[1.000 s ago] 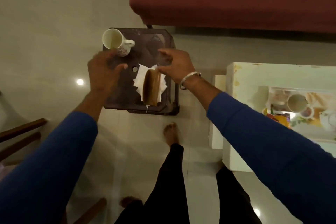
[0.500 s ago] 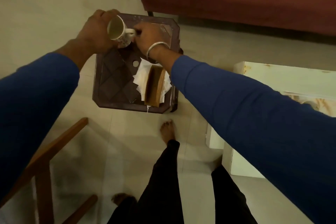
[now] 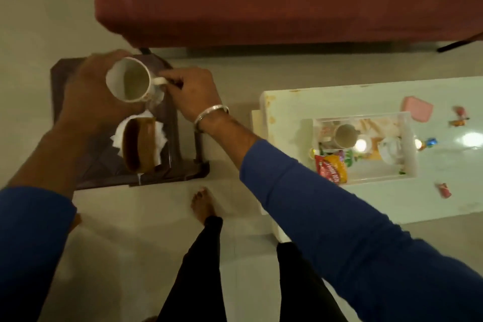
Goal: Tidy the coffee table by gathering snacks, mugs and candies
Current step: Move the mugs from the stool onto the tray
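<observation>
Both hands hold the white ceramic mug (image 3: 130, 80) above the dark brown square stool (image 3: 167, 165): the left hand (image 3: 91, 91) cups its body, and the right hand (image 3: 194, 91) fingers (image 3: 170, 78) pinch its handle. Bare floor separates the stool from the white worktop (image 3: 287, 102), where a clear rectangular tray (image 3: 410, 138) sits.

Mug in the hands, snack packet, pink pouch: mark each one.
mug (image 3: 132, 81), head view, inner wall below rim.
snack packet (image 3: 331, 168), head view, middle of red-yellow wrapper.
pink pouch (image 3: 417, 108), head view, its flat top.
</observation>
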